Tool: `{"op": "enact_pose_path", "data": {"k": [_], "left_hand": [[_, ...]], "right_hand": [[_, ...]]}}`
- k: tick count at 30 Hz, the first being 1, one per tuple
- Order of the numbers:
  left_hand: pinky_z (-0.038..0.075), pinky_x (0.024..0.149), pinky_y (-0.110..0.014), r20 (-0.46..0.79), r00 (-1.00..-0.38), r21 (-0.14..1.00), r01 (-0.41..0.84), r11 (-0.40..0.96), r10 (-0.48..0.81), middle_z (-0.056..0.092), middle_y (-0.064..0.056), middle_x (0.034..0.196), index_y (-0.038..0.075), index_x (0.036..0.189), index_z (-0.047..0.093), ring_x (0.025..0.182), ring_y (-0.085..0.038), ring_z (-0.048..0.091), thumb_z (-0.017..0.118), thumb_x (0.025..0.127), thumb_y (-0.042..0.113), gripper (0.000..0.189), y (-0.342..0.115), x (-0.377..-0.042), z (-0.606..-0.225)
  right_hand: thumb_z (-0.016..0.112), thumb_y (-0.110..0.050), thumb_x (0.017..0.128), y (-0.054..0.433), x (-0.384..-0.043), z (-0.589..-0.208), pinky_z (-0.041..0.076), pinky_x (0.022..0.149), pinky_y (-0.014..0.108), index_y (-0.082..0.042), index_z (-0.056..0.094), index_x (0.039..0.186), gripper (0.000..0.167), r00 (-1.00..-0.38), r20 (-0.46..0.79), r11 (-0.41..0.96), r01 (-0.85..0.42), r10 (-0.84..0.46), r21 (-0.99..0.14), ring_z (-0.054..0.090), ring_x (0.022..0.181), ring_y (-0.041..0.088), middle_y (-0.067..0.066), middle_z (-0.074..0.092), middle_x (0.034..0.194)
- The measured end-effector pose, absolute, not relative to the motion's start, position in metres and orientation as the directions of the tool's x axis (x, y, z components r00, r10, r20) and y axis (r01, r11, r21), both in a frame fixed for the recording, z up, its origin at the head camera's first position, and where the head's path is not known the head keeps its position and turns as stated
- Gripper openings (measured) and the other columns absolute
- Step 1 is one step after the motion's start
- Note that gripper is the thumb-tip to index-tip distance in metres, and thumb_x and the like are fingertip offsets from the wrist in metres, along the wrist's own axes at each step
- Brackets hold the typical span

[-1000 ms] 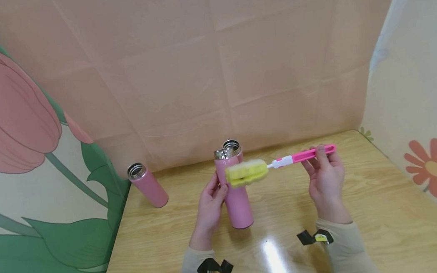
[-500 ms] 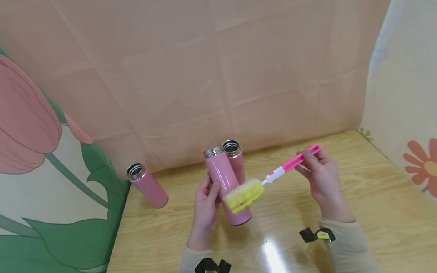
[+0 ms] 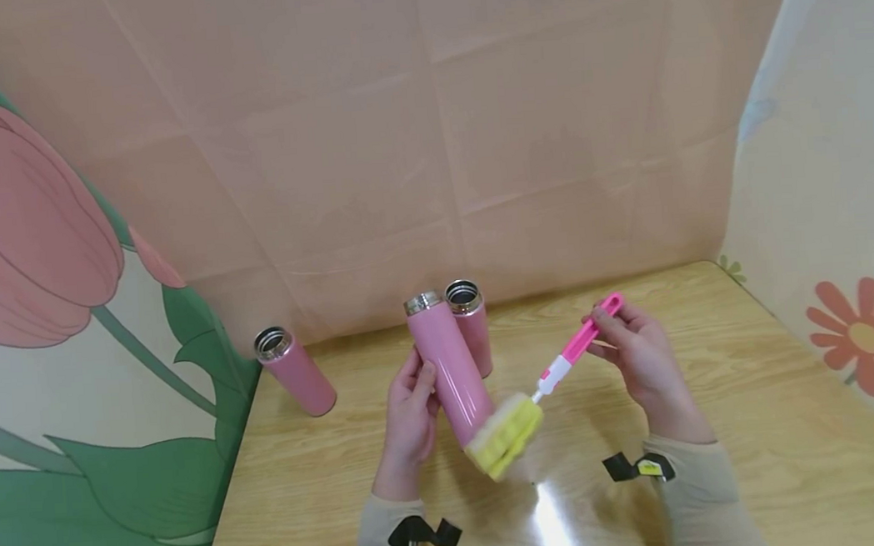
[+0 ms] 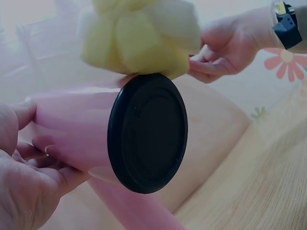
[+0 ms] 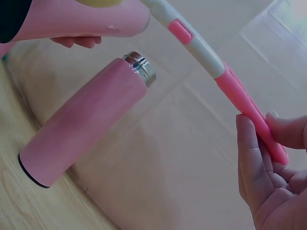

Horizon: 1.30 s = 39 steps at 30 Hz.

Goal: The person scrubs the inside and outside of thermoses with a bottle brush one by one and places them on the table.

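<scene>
My left hand point(image 3: 410, 417) grips a pink thermos bottle point(image 3: 448, 360) round its side, thumb in front. The bottle tilts, its bare metal neck up and to the left. In the left wrist view its black base point(image 4: 149, 134) faces the camera. My right hand point(image 3: 641, 356) pinches the pink handle point(image 5: 247, 103) of a bottle brush between thumb and fingers. The brush's yellow and white sponge head point(image 3: 507, 436) hangs at the bottle's lower end, overlapping it in the head view. In the left wrist view the sponge lies right at the base's edge.
A second pink thermos bottle point(image 3: 474, 329) stands lidless just behind the held one. Another open pink bottle point(image 3: 296, 373) stands at the table's left side. The wooden table point(image 3: 754, 421) meets a pinkish cloth backdrop point(image 3: 551, 174) at the back and a flower-printed wall point(image 3: 840, 223) at right.
The brush head has swept down along the bottle from its upper part to its base, its handle tilting steeper. The bottle has leaned further left, showing more of the one behind.
</scene>
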<state>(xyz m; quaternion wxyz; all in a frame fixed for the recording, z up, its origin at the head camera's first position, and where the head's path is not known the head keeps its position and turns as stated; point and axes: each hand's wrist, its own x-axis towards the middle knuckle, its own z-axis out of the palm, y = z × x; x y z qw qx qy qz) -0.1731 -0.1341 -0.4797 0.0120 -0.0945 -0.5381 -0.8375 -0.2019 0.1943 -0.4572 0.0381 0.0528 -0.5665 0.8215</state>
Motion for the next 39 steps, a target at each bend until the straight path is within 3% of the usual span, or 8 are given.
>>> {"op": "enact_pose_path", "data": {"k": [9,15,26,35,39], "left_hand": [[0.055,0.107,-0.038,0.185,-0.977,0.901,0.123,-0.416,0.111,0.048,-0.016,0.162,0.005,0.167,0.034,0.133,-0.026,0.06,0.052,0.115,0.023,0.058,-0.136,-0.173,-0.479],[0.05,0.114,-0.038,0.188,-0.969,0.908,0.108,-0.405,0.163,0.041,-0.021,0.166,-0.001,0.167,0.028,0.141,-0.025,0.054,0.051,0.114,0.011,0.059,-0.136,-0.173,-0.479],[0.048,0.116,-0.038,0.184,-0.951,0.926,0.083,-0.368,0.248,0.04,-0.025,0.166,-0.005,0.166,0.027,0.141,-0.021,0.055,0.049,0.112,0.004,0.059,-0.137,-0.173,-0.483],[0.038,0.123,-0.036,0.204,-0.925,0.94,0.093,-0.329,0.321,0.033,-0.019,0.172,-0.001,0.168,0.023,0.153,-0.026,0.04,0.049,0.114,0.015,0.062,-0.138,-0.171,-0.482],[0.038,0.123,-0.038,0.193,-0.931,0.95,0.098,-0.296,0.311,0.036,-0.018,0.17,0.001,0.169,0.022,0.153,-0.03,0.039,0.059,0.107,0.008,0.073,-0.136,-0.17,-0.482]], "right_hand": [[0.064,-0.014,0.109,0.192,-0.203,-0.456,0.065,0.08,0.029,-0.011,0.07,0.107,0.007,-0.992,0.127,-0.329,-0.118,-0.006,-0.937,0.072,0.089,0.011,-0.002,0.075,0.098],[0.064,-0.015,0.109,0.189,-0.202,-0.454,0.064,0.086,0.029,-0.009,0.067,0.111,0.006,-0.993,0.082,-0.49,-0.116,0.09,-0.864,0.073,0.093,0.013,0.001,0.073,0.102],[0.074,-0.014,0.1,0.183,-0.2,-0.448,0.064,0.086,0.031,-0.002,0.064,0.108,0.017,-0.952,-0.078,-0.787,-0.198,0.297,-0.584,0.071,0.093,0.017,0.009,0.069,0.104],[0.075,-0.015,0.099,0.171,-0.199,-0.445,0.065,0.082,0.033,0.0,0.065,0.109,0.021,-0.897,-0.132,-0.803,-0.301,0.422,-0.515,0.072,0.088,0.019,0.012,0.069,0.104],[0.075,-0.016,0.099,0.166,-0.199,-0.445,0.065,0.08,0.033,0.001,0.065,0.108,0.021,-0.884,-0.128,-0.792,-0.328,0.45,-0.516,0.073,0.087,0.02,0.012,0.07,0.102]]}}
